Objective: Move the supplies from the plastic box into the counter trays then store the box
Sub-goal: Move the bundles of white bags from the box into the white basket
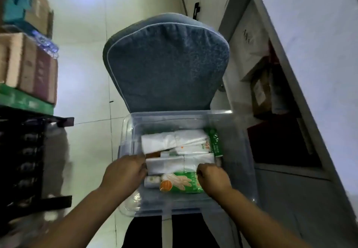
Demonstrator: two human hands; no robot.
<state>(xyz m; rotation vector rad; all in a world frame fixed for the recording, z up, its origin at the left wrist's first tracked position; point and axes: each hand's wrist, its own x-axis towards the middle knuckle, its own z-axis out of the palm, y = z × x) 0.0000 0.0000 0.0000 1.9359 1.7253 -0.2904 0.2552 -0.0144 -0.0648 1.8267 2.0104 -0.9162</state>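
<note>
Storeroom, stacked cardboard boxes on a shelf rack, tiled floor, open cabinet

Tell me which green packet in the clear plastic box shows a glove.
The flat green packet nearest the person, beside the right hand; the narrow green packet lies at the far right.

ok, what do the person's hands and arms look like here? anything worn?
The left hand and right hand are bare: no gloves, and no watch or band at either wrist. No sleeve shows anywhere up to the frame edge. The picture is too blurred to tell if there are rings.
</note>
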